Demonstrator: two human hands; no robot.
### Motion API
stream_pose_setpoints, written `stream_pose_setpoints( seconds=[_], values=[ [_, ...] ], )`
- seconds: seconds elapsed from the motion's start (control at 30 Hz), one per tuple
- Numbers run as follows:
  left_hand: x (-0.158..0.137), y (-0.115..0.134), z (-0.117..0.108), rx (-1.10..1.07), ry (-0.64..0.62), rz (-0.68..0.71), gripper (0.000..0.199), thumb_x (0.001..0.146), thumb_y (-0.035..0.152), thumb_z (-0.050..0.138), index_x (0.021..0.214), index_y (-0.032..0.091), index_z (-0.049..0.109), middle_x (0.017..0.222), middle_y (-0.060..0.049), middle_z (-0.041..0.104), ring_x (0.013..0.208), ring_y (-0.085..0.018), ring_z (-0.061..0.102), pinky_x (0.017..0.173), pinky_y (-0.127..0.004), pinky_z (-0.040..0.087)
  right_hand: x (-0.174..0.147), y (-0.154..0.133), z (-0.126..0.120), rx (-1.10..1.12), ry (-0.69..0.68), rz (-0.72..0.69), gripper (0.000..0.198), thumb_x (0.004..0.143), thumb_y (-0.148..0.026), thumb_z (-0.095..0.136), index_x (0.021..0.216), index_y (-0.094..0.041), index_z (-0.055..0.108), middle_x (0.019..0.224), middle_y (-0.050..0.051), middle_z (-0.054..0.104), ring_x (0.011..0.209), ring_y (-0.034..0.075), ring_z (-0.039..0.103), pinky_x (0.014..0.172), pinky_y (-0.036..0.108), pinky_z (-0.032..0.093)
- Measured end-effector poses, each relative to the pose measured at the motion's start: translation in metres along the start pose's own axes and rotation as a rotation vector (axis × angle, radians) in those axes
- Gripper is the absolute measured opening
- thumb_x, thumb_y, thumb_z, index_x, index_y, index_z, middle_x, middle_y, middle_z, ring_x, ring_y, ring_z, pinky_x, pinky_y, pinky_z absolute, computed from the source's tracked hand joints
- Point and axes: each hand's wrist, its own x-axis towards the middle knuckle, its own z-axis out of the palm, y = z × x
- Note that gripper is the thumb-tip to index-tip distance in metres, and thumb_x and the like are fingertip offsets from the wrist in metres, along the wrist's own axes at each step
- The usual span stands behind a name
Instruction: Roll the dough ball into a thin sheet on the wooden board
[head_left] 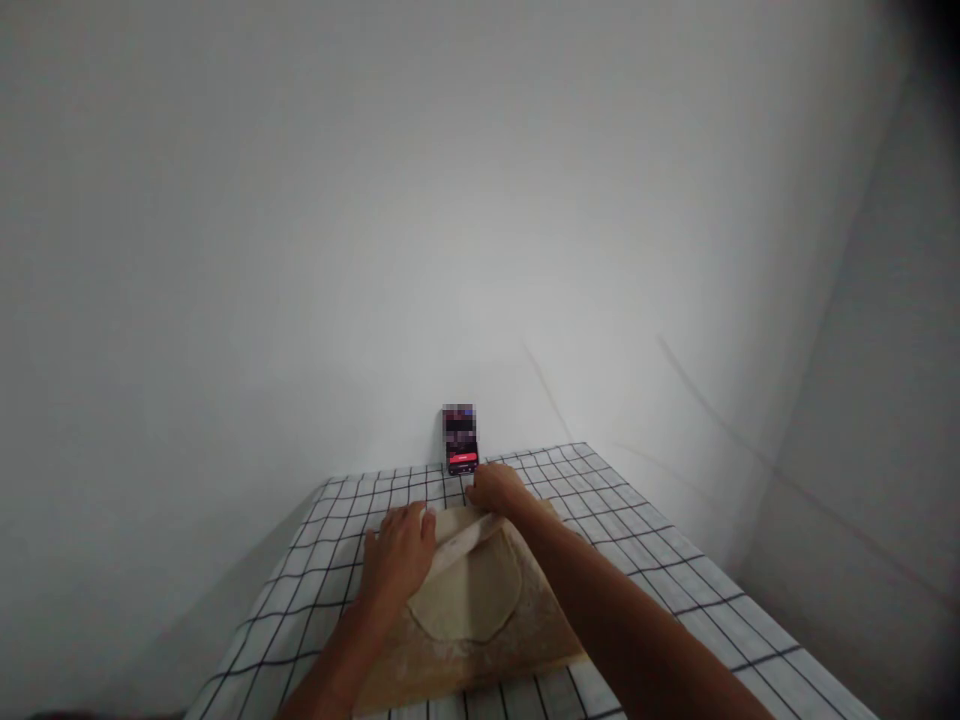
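Observation:
A pale rolling pin point(466, 540) lies at a slant across a thin, flattened round of dough point(469, 598), its right end farther from me. My left hand point(399, 550) bends over the pin's left end and hides it. At the other end, my right hand point(498, 488) is curled closed near the far side of the dough; that hand and its wrist cover the pin's right end. Under the dough is a floured wooden board point(420, 680).
A black-and-white checked cloth point(660, 560) covers the table. Beyond the board, a phone point(461, 440) with a lit screen leans upright against the white wall point(450, 250). Another wall point(870, 420) stands to the right.

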Motion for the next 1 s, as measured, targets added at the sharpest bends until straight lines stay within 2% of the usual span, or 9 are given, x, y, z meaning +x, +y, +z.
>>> stream_pose_setpoints(
  seconds=[0.1, 0.27, 0.4, 0.5, 0.6, 0.73, 0.83, 0.93, 1.0],
  values=[
    [0.006, -0.001, 0.001, 0.013, -0.018, -0.021, 0.036, 0.107, 0.034, 0.037, 0.125, 0.021, 0.066, 0.126, -0.013, 0.073, 0.118, -0.029, 0.067, 0.096, -0.049, 0.053, 0.004, 0.0, 0.002, 0.013, -0.012, 0.018, 0.034, 0.101, -0.045, 0.063, 0.117, -0.017, 0.068, 0.119, 0.008, 0.071, 0.104, 0.022, 0.07, 0.094, 0.045, 0.057],
    [0.001, -0.001, 0.009, 0.021, -0.036, -0.025, 0.04, 0.106, 0.036, 0.041, 0.138, 0.02, 0.058, 0.141, -0.014, 0.066, 0.13, -0.029, 0.061, 0.101, -0.048, 0.051, -0.007, 0.003, 0.001, 0.043, 0.024, 0.051, 0.034, 0.099, -0.039, 0.054, 0.112, -0.016, 0.075, 0.119, 0.018, 0.074, 0.108, 0.029, 0.072, 0.088, 0.038, 0.055],
    [-0.008, -0.001, 0.015, 0.032, 0.053, 0.036, 0.042, 0.105, 0.035, 0.041, 0.138, 0.019, 0.06, 0.139, -0.014, 0.067, 0.129, -0.03, 0.061, 0.101, -0.047, 0.051, -0.027, 0.009, -0.002, 0.07, 0.039, 0.073, 0.04, 0.098, -0.042, 0.047, 0.107, -0.018, 0.077, 0.115, 0.018, 0.076, 0.105, 0.031, 0.073, 0.085, 0.039, 0.054],
    [-0.015, 0.0, 0.018, 0.025, 0.118, 0.117, 0.042, 0.104, 0.036, 0.041, 0.133, 0.017, 0.064, 0.13, -0.014, 0.072, 0.12, -0.029, 0.065, 0.1, -0.045, 0.051, -0.046, 0.014, -0.004, 0.088, 0.06, 0.053, 0.041, 0.099, -0.042, 0.043, 0.109, -0.019, 0.076, 0.116, 0.016, 0.076, 0.107, 0.03, 0.072, 0.087, 0.038, 0.052],
    [-0.021, 0.002, 0.02, 0.035, 0.187, 0.199, 0.043, 0.105, 0.037, 0.039, 0.128, 0.016, 0.069, 0.124, -0.014, 0.074, 0.117, -0.031, 0.067, 0.101, -0.048, 0.051, -0.066, 0.016, -0.004, 0.088, 0.095, 0.044, 0.043, 0.102, -0.041, 0.039, 0.111, -0.019, 0.074, 0.118, 0.016, 0.075, 0.109, 0.029, 0.07, 0.088, 0.039, 0.052],
    [-0.037, 0.007, 0.025, 0.062, 0.288, 0.228, 0.046, 0.106, 0.039, 0.037, 0.129, 0.015, 0.068, 0.133, -0.015, 0.071, 0.127, -0.034, 0.062, 0.111, -0.055, 0.044, -0.1, 0.015, -0.004, 0.081, 0.154, 0.007, 0.041, 0.105, -0.035, 0.037, 0.11, -0.019, 0.073, 0.116, 0.014, 0.075, 0.11, 0.027, 0.069, 0.098, 0.039, 0.049],
    [-0.058, 0.011, 0.025, 0.054, 0.31, 0.268, 0.048, 0.106, 0.041, 0.037, 0.136, 0.017, 0.065, 0.14, -0.012, 0.067, 0.135, -0.035, 0.057, 0.112, -0.059, 0.041, -0.132, 0.015, 0.001, 0.085, 0.201, -0.026, 0.039, 0.105, -0.029, 0.036, 0.114, -0.019, 0.072, 0.129, 0.012, 0.072, 0.124, 0.025, 0.064, 0.109, 0.037, 0.043],
    [-0.082, 0.013, 0.021, 0.034, 0.334, 0.338, 0.048, 0.105, 0.042, 0.038, 0.141, 0.021, 0.061, 0.15, -0.008, 0.06, 0.142, -0.034, 0.05, 0.115, -0.06, 0.037, -0.165, 0.019, 0.01, 0.113, 0.259, -0.064, 0.041, 0.107, -0.031, 0.034, 0.116, -0.021, 0.073, 0.143, 0.01, 0.065, 0.138, 0.025, 0.054, 0.116, 0.039, 0.04],
    [-0.094, 0.013, 0.018, 0.028, 0.348, 0.36, 0.048, 0.105, 0.041, 0.039, 0.145, 0.021, 0.057, 0.152, -0.007, 0.059, 0.141, -0.032, 0.052, 0.117, -0.059, 0.036, -0.18, 0.022, 0.016, 0.124, 0.299, -0.099, 0.043, 0.107, -0.034, 0.034, 0.122, -0.02, 0.071, 0.151, 0.011, 0.059, 0.144, 0.026, 0.047, 0.119, 0.04, 0.038]
  ],
)
